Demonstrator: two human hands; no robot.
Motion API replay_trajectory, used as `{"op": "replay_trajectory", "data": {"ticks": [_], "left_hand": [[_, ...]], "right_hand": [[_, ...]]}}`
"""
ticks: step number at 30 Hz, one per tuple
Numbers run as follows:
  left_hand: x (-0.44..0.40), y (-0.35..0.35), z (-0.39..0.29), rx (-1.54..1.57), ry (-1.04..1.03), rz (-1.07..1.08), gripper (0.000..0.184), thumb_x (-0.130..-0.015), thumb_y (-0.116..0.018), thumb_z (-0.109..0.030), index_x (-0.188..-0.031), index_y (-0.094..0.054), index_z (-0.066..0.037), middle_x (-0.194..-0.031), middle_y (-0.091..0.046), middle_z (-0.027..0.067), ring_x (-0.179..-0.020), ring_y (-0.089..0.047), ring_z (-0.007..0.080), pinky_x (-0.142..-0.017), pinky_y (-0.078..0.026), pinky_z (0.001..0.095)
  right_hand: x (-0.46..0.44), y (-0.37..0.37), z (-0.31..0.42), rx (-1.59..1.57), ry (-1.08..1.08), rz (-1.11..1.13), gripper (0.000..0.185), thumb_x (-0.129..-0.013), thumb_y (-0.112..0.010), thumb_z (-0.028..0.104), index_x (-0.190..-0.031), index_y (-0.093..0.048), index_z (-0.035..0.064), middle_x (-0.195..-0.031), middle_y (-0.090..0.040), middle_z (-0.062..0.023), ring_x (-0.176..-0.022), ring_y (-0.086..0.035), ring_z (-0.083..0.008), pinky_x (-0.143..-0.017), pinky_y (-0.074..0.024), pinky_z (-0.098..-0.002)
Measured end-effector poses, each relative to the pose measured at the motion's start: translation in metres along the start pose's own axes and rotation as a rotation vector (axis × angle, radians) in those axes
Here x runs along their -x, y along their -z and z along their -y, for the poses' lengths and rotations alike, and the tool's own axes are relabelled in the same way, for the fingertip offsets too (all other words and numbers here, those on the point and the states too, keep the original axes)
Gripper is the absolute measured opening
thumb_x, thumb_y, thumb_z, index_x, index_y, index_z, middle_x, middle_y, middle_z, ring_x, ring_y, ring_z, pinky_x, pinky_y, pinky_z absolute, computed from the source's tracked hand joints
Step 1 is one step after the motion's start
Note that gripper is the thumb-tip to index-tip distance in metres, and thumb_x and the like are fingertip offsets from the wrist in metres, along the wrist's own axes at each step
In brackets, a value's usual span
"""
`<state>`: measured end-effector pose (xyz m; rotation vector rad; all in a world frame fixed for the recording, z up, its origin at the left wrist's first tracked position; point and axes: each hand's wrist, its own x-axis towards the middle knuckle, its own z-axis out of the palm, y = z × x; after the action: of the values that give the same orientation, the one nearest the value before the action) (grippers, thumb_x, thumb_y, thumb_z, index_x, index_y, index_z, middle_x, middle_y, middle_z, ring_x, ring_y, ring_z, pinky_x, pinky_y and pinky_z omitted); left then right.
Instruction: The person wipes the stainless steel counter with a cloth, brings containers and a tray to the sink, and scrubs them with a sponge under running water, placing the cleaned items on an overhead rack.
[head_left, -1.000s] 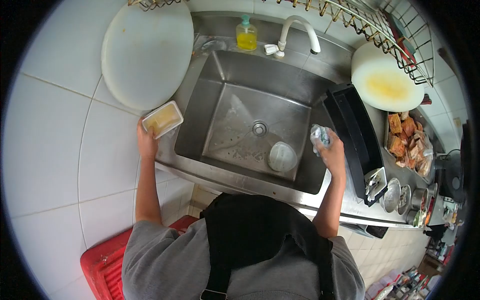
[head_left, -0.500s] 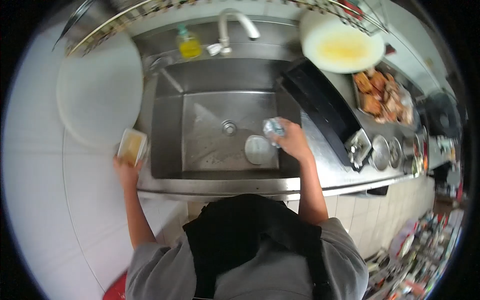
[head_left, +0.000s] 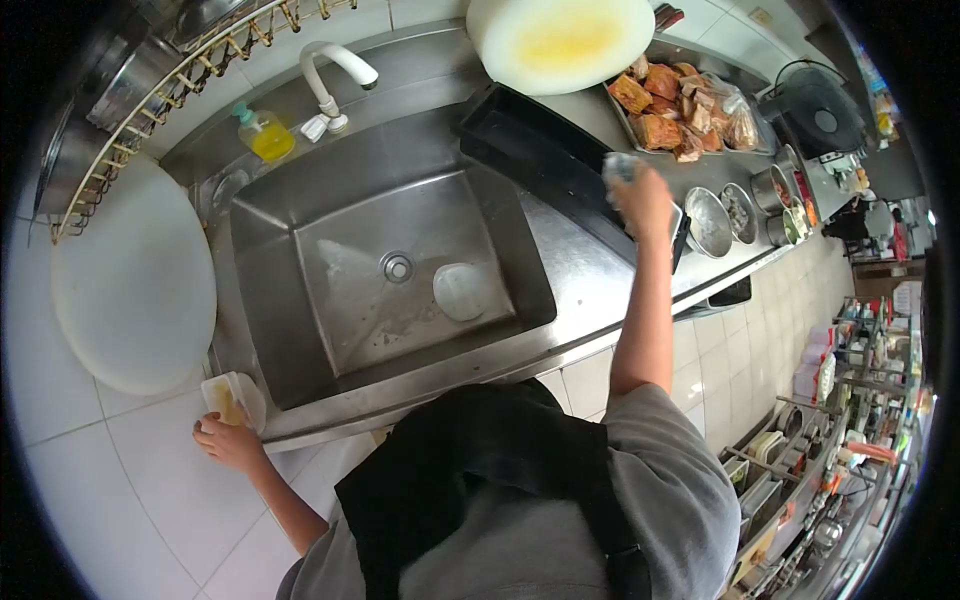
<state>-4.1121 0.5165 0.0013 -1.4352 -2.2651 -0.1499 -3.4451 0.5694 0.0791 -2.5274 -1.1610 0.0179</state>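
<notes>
My right hand (head_left: 645,205) is closed around a piece of crumpled clear plastic (head_left: 622,170), slightly blurred, above the near end of a long black tray (head_left: 545,150). Down at the left front corner of the sink, my left hand (head_left: 232,442) touches a white plastic tub (head_left: 250,392) with something yellowish inside. Its fingers are spread at the tub's side. A round translucent lid (head_left: 461,291) lies flat on the floor of the metal sink (head_left: 350,340), right of the drain.
A faucet (head_left: 335,85) and a yellow soap bottle (head_left: 265,137) stand behind the sink. Round white boards (head_left: 140,280) lean at the left and back. Chunks of meat (head_left: 680,105) fill a tray at the right, near metal bowls (head_left: 708,222). Shelves (head_left: 800,480) stand behind me.
My right hand has carried the crumpled plastic from above the sink to the right, over the black tray's end. My left fingers have spread at the tub. The view has turned right.
</notes>
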Motion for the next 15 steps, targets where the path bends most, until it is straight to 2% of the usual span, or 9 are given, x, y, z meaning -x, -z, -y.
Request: {"op": "replay_trajectory", "data": {"ticks": [1, 3, 6, 9, 10, 15], "left_hand": [[-0.006, 0.018, -0.016, 0.030, 0.000, -0.002, 0.038, -0.079, -0.070, -0.043, -0.096, -0.055, -0.012, -0.117, -0.051, 0.0130, -0.109, -0.051, 0.0337, -0.083, -0.046, 0.0470], [-0.014, 0.030, -0.041, 0.108, -0.030, -0.022, 0.032, -0.082, -0.068, -0.037, -0.095, -0.056, -0.011, -0.114, -0.052, 0.0137, -0.106, -0.053, 0.0343, -0.083, -0.045, 0.0470], [-0.026, 0.032, -0.075, 0.286, -0.152, -0.085, 0.023, -0.084, -0.065, -0.028, -0.092, -0.057, -0.009, -0.113, -0.052, 0.0159, -0.105, -0.053, 0.0364, -0.085, -0.044, 0.0474], [-0.032, 0.036, -0.115, 0.480, -0.323, -0.114, 0.016, -0.084, -0.062, -0.020, -0.089, -0.057, -0.006, -0.116, -0.052, 0.0180, -0.107, -0.052, 0.0373, -0.088, -0.043, 0.0467], [-0.030, 0.042, -0.133, 0.536, -0.361, -0.098, 0.014, -0.084, -0.063, -0.018, -0.088, -0.057, -0.006, -0.115, -0.052, 0.0188, -0.108, -0.052, 0.0375, -0.088, -0.042, 0.0466], [-0.019, 0.057, -0.199, 0.862, -0.507, 0.043, 0.012, -0.080, -0.065, -0.010, -0.086, -0.056, -0.004, -0.111, -0.054, 0.0188, -0.105, -0.053, 0.0369, -0.089, -0.042, 0.0454]], "right_hand": [[-0.013, 0.009, -0.016, 0.016, -0.072, 0.015, 0.041, -0.082, -0.063, 0.044, -0.103, -0.067, 0.0086, -0.100, -0.067, -0.0206, -0.090, -0.065, -0.0366, -0.077, -0.0518, -0.0442], [-0.048, -0.002, -0.061, 0.301, -0.168, 0.102, 0.039, -0.082, -0.063, 0.040, -0.101, -0.068, 0.0061, -0.102, -0.067, -0.0196, -0.094, -0.066, -0.0355, -0.080, -0.0522, -0.0430], [-0.059, -0.029, -0.094, 0.429, -0.167, 0.228, 0.033, -0.081, -0.061, 0.031, -0.100, -0.069, 0.0042, -0.103, -0.068, -0.0180, -0.097, -0.066, -0.0332, -0.082, -0.0523, -0.0421], [-0.068, -0.061, -0.109, 0.409, -0.244, 0.204, 0.036, -0.073, -0.068, 0.028, -0.100, -0.070, 0.0051, -0.106, -0.067, -0.0179, -0.100, -0.065, -0.0328, -0.086, -0.0516, -0.0408], [-0.067, -0.061, -0.107, 0.382, -0.235, 0.193, 0.033, -0.074, -0.065, 0.025, -0.100, -0.069, 0.0048, -0.107, -0.066, -0.0199, -0.101, -0.064, -0.0345, -0.085, -0.0515, -0.0419], [-0.056, -0.048, -0.096, 0.344, -0.204, 0.137, 0.029, -0.078, -0.060, 0.024, -0.098, -0.069, 0.0047, -0.103, -0.067, -0.0199, -0.097, -0.065, -0.0349, -0.083, -0.0523, -0.0424]]}}
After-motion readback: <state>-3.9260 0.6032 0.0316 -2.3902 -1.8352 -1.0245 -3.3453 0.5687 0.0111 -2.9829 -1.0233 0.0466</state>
